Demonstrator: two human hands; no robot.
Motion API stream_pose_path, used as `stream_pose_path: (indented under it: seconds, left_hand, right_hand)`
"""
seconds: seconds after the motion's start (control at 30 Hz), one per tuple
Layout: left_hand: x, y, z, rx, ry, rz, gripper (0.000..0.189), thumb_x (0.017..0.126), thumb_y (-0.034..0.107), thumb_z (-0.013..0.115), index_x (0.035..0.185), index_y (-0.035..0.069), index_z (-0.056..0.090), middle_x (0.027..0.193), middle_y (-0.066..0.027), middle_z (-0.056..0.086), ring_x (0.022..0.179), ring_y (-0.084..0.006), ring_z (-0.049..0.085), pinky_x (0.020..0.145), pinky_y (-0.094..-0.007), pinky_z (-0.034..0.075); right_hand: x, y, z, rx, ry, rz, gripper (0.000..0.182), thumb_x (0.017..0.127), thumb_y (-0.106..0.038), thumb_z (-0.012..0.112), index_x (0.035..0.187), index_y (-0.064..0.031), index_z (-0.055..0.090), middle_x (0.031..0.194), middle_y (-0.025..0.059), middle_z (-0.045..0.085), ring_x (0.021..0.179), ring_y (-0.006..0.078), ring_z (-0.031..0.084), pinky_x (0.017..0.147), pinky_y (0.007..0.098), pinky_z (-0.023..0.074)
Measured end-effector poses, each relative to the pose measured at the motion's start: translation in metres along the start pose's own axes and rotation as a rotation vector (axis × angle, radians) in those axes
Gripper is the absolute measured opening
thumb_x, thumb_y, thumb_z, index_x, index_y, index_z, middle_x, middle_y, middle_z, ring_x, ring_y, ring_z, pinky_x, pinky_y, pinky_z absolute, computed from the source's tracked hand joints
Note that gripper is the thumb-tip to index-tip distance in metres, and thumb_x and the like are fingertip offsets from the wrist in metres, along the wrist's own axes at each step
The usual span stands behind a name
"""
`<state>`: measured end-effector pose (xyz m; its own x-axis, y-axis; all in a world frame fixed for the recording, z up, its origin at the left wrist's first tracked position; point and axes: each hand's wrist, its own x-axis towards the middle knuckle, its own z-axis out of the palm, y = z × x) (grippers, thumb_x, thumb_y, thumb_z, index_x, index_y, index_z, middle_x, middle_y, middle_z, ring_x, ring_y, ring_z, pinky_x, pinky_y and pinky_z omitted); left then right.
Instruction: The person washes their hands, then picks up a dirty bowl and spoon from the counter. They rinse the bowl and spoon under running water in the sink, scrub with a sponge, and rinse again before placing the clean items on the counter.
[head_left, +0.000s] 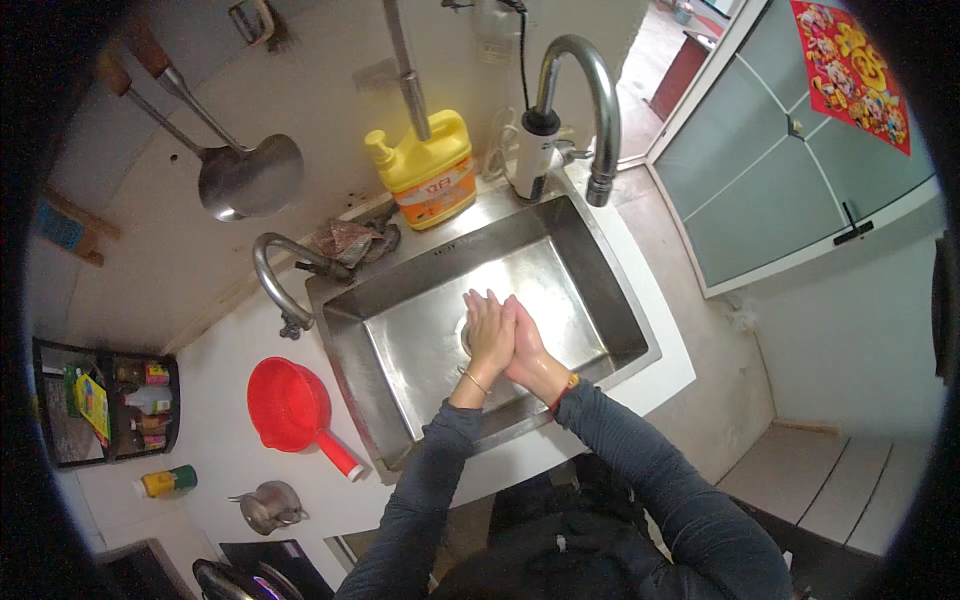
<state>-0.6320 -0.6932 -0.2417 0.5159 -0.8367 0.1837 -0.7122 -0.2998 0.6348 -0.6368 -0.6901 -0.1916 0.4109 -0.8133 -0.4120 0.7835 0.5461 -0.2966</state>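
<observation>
My left hand (489, 336) lies against my right hand (531, 346), palm to palm, over the stainless steel sink (420, 360). The left hand's fingers are stretched out and slightly apart at the tips. Behind them, most of the right hand's fingers are hidden. Neither hand shows an object in it. Skin near the right wrist looks wet and shiny. A thin bangle (474, 380) circles the left wrist, and a band with a yellow bead (574, 380) sits on the right one. Partly covered by the hands is the sink drain (465, 337).
A tall curved faucet (606, 120) rises at the back right, a smaller one (264, 262) at the left. Behind the sink stand a yellow detergent jug (431, 176) and crumpled cloths (341, 238). A red dipper (289, 405) and a metal pot (268, 508) rest on the left counter.
</observation>
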Motion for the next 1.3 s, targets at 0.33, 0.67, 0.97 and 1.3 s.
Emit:
stream_pose_path:
  seconds: [0.33,0.67,0.97,1.3]
  left_hand:
    - [-0.026,0.011,-0.016,-0.181,-0.214,0.661,0.033,0.080,0.024,0.049,0.103,0.000,0.047,0.101,-0.0142,0.050,0.094,-0.0255,0.044,0.080,-0.0359,0.034]
    - [-0.020,0.021,-0.046,-0.295,-0.805,0.775,0.052,0.086,0.025,0.033,0.126,-0.007,0.025,0.130,-0.0268,0.025,0.123,-0.0374,0.022,0.102,-0.0419,0.016]
    - [-0.035,0.021,0.006,-0.477,-0.682,0.671,0.045,0.083,0.029,0.044,0.119,0.001,0.041,0.118,-0.0206,0.044,0.111,-0.0371,0.037,0.095,-0.0432,0.025]
    - [-0.011,0.053,-0.022,-0.666,-0.976,0.630,0.056,0.084,0.024,0.034,0.128,-0.007,0.019,0.134,-0.0264,0.017,0.126,-0.0368,0.016,0.104,-0.0407,0.011]
  right_hand:
    - [-0.001,-0.046,-0.078,0.207,-0.415,0.026,0.060,0.086,-0.048,0.028,0.120,0.0010,0.035,0.123,0.0152,0.041,0.113,0.0246,0.039,0.099,0.0375,0.0262]
    - [-0.032,-0.068,-0.054,0.280,0.025,-0.054,0.058,0.086,-0.048,0.027,0.116,0.0003,0.039,0.120,0.0168,0.043,0.111,0.0299,0.041,0.093,0.0409,0.0326]
    - [-0.033,-0.076,-0.083,0.193,-0.010,0.012,0.062,0.084,-0.055,0.029,0.116,-0.0029,0.040,0.114,0.0139,0.047,0.101,0.0270,0.047,0.090,0.0403,0.0365]
    - [-0.035,-0.077,-0.095,0.615,-0.459,0.113,0.072,0.082,-0.061,0.020,0.123,-0.0031,0.036,0.121,0.0164,0.043,0.110,0.0312,0.043,0.092,0.0457,0.0339]
